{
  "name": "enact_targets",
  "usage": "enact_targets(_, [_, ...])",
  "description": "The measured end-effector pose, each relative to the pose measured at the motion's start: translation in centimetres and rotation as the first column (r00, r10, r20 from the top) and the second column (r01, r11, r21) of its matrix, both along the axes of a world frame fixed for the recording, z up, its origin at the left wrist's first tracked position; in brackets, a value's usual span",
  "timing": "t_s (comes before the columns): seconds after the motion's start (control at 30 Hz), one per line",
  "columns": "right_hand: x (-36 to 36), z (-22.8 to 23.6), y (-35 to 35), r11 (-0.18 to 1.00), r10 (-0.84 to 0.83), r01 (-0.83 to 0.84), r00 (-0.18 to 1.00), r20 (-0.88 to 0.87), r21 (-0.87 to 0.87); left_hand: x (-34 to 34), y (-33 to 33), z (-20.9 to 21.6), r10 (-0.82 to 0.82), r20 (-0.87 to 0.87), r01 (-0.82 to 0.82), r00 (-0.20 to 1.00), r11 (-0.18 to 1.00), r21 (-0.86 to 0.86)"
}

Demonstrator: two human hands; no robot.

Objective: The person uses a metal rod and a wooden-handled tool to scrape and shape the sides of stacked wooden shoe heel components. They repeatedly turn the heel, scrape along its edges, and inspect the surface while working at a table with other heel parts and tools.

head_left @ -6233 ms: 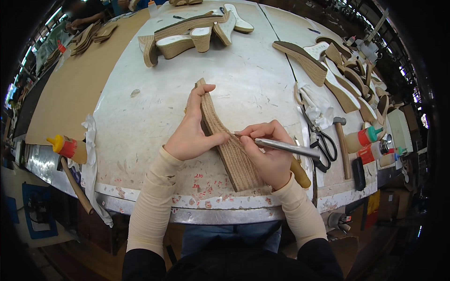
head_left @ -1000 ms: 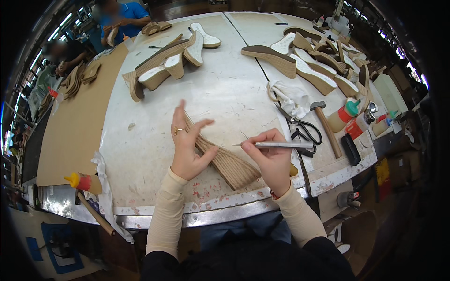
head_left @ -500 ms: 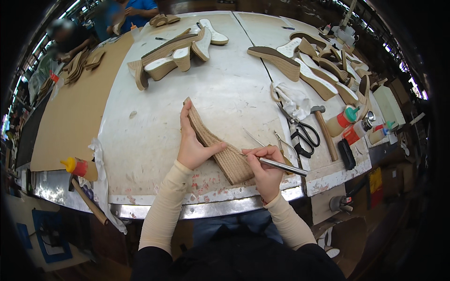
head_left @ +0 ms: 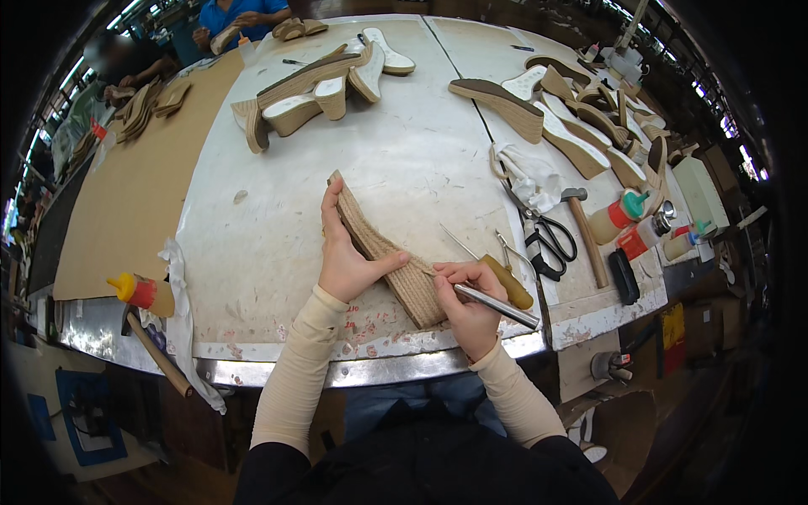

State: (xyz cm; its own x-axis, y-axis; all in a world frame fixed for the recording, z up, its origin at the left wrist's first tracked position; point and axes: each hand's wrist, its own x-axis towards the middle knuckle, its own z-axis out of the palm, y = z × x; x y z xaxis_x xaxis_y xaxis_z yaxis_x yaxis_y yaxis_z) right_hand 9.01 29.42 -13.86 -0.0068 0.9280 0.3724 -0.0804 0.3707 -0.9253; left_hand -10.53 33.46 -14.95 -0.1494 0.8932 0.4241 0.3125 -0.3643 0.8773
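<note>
My left hand is closed round a wedge shoe sole with woven rope-like sides, its thumb pressing on the side. The sole is tilted above the table's near edge, its thick heel end toward me. In my right hand is a slim silver metal pen-shaped tool, its rear end pointing right. My right fingertips meet the sole's side near the heel, and the tool's tip is hidden there. Just beyond that hand lies an awl with a yellowish handle and a thin spike.
Scissors, a hammer, a white cloth and glue bottles lie right. More wedge soles are piled at the far right, others at the far left. A yellow-capped bottle stands left. Co-workers' hands show beyond.
My right hand and the metal tool have shifted slightly left and down along the sole, uncovering more of the awl's handle. My left hand keeps its grip on the sole.
</note>
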Motion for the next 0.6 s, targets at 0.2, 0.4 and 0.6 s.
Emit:
enact_targets(0.2, [-0.36, -0.08, 0.25, 0.998, -0.032, 0.030, 0.999, 0.034, 0.055, 0.08, -0.16, 0.20, -0.023, 0.027, 0.022, 0.999, 1.000, 0.012])
enact_targets(0.4, [-0.40, -0.25, 0.35, 0.999, -0.040, 0.039, 0.999, 0.030, 0.032, 0.05, -0.17, 0.25, -0.016, 0.022, 0.017, 1.000, 1.000, -0.005])
enact_targets(0.6, [-0.23, -0.40, 0.45, 1.000, -0.028, 0.027, 0.996, -0.090, -0.011, -0.04, -0.05, -0.03, -0.014, 0.012, 0.013, 1.000, 0.999, 0.031])
